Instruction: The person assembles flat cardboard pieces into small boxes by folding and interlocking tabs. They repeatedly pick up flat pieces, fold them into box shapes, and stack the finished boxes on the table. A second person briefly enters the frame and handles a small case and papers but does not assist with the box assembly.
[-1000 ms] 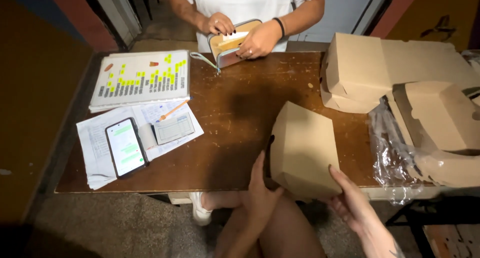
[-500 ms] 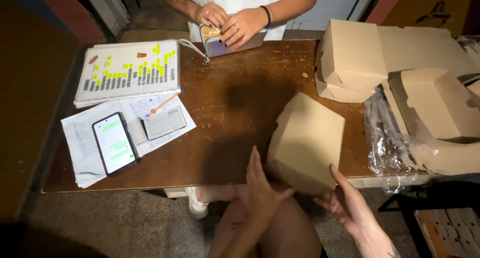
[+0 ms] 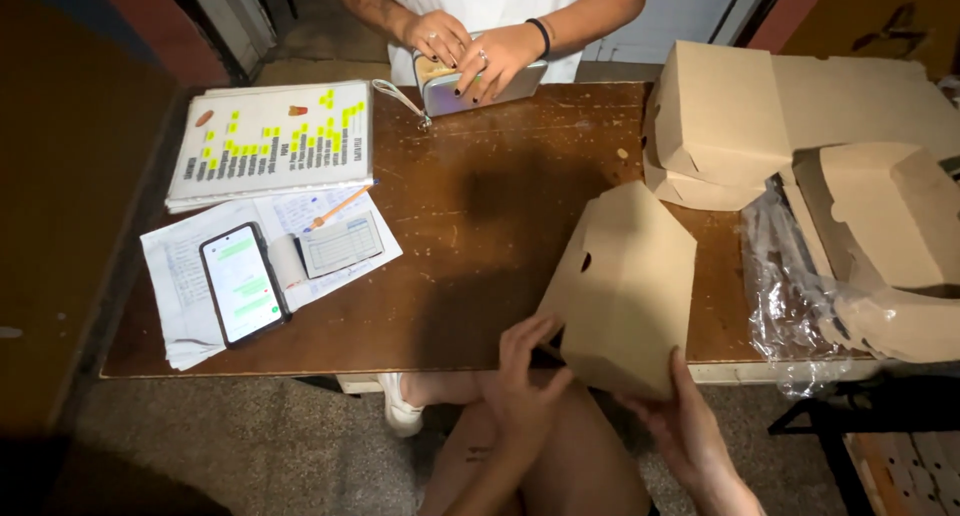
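Both hands on cardboard box (image 3: pixel 625 286).
Left hand (image 3: pixel 522 381) and right hand (image 3: pixel 682 426) clasp its lower edge over the table (image 3: pixel 480 206).

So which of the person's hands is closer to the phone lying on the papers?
The left hand. It sits at the cardboard box's lower left corner, on the phone's side. The right hand is under the box's lower right corner, farther from the phone.

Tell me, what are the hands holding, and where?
A cardboard box, held at its bottom edge: left hand at the lower left corner, right hand under the lower right.
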